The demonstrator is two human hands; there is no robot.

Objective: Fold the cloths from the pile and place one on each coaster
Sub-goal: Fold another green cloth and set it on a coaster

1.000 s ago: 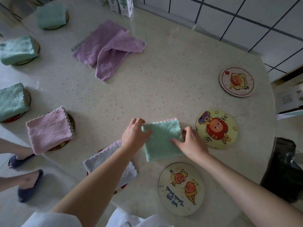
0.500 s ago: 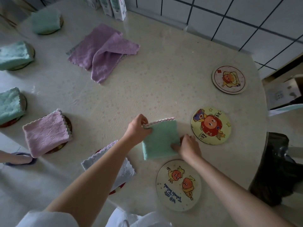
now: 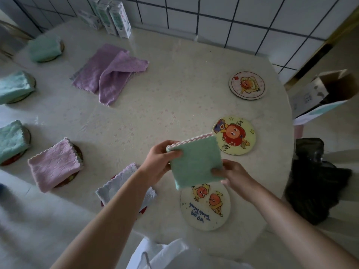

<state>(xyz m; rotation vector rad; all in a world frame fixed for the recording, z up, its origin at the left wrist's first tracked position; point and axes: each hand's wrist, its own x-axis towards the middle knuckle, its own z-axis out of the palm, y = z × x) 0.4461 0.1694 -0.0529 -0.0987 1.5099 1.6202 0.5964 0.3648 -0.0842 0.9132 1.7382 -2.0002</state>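
Note:
A folded green cloth (image 3: 196, 162) is lifted off the table. My left hand (image 3: 159, 162) grips its left edge and my right hand (image 3: 232, 174) pinches its lower right corner. Its lower edge hangs over the near coaster (image 3: 206, 208), which shows two orange figures. Two more bare coasters lie to the right: a yellow coaster (image 3: 236, 135) and a far coaster (image 3: 247, 85). The pile of purple cloths (image 3: 108, 73) lies unfolded at the back. A folded white cloth (image 3: 116, 188) sits on a coaster under my left forearm.
On the left, a folded pink cloth (image 3: 55, 164) and three folded green cloths (image 3: 10, 139) (image 3: 14, 86) (image 3: 44, 47) cover other coasters. Cartons (image 3: 116, 18) stand by the tiled wall. A black bag (image 3: 314, 179) and an open box (image 3: 320, 92) lie beyond the table's right edge.
Both hands finished folding the green cloth on the table, then lifted it; it now hangs above the near coaster instead of lying flat.

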